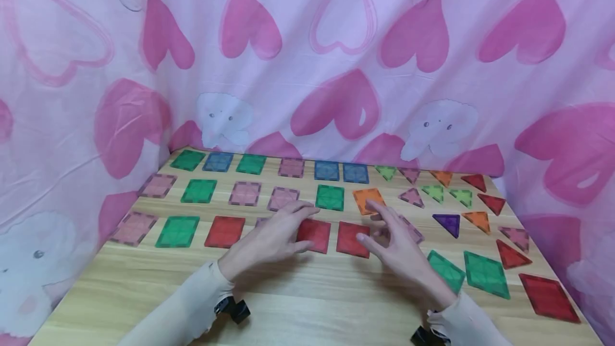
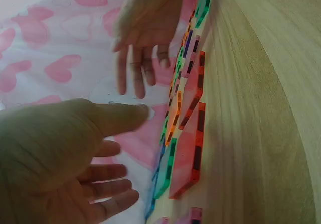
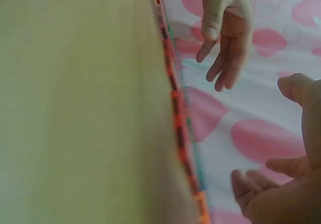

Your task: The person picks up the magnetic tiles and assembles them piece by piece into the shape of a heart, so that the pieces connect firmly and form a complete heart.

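Both hands hover over flat, see-through plastic tiles laid in rows, and neither holds anything. My left hand (image 1: 274, 236), fingers extended, is above the front row, partly hiding a pink tile and the edge of a red square tile (image 1: 314, 236). Opposite it is my right hand (image 1: 396, 236), fingers relaxed and spread, near a second red square tile (image 1: 354, 239) and an orange square tile (image 1: 369, 200); it partly covers a pink tile (image 1: 412, 229). In the left wrist view, a gap shows between the left hand (image 2: 65, 163) and the red tile (image 2: 188, 158).
Several green, blue, pink and red square tiles fill the left and back rows. Small triangle tiles, such as a purple triangle (image 1: 448, 225), lie at the right. Green tiles (image 1: 486, 275) and a large red tile (image 1: 549, 297) are at the front right. A pink heart-print curtain (image 1: 269, 84) surrounds the wooden table (image 1: 307, 303).
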Available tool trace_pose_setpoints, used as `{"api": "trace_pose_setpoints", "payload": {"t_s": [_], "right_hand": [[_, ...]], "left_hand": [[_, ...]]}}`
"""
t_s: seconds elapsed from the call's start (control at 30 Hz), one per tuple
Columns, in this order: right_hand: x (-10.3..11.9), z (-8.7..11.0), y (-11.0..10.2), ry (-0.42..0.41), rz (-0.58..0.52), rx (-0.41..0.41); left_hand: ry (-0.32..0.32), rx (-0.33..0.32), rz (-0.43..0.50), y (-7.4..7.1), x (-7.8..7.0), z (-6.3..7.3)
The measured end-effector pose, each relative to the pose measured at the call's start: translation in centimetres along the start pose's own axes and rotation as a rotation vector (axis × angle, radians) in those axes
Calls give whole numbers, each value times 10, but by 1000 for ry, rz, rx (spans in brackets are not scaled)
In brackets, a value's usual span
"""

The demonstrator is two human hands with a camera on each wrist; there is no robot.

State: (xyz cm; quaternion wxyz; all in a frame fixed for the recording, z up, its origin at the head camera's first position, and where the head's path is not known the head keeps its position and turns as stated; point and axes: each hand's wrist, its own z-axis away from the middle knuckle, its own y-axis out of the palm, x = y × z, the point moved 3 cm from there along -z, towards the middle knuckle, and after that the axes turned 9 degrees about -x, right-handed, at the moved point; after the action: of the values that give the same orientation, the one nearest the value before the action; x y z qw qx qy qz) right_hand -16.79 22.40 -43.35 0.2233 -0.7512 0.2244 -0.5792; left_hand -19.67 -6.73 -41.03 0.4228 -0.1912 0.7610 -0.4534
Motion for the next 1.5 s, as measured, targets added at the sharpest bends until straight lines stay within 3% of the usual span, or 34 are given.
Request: {"api": "trace_pose_setpoints", "payload": {"t_s": [0.1,0.3,0.53,0.67,0.83,0.97,1.17,1.3,1.4,1.5], "right_hand": [[-14,5,0,6,-63,15],[-32,10,1,-34,-50,66],[-36,9,4,-70,-15,116],[-38,15,1,-78,-33,180],[-40,35,-1,-112,-63,269],[-38,48,-1,-138,-77,328],[-32,59,-2,-194,-102,367],[-28,62,-2,-212,-114,387],[-29,63,-7,-173,-99,378],[-33,59,-28,-149,-39,287]], "left_hand": [[-22,49,-17,4,2,-1],[-15,115,-31,12,6,-2],[59,88,-58,15,6,1],[61,96,-56,16,1,12],[17,172,25,19,-3,34],[12,178,74,21,-4,48],[-20,180,206,30,-1,57],[-30,165,247,36,0,58],[-41,158,256,37,1,59],[-42,151,263,39,0,59]]}}
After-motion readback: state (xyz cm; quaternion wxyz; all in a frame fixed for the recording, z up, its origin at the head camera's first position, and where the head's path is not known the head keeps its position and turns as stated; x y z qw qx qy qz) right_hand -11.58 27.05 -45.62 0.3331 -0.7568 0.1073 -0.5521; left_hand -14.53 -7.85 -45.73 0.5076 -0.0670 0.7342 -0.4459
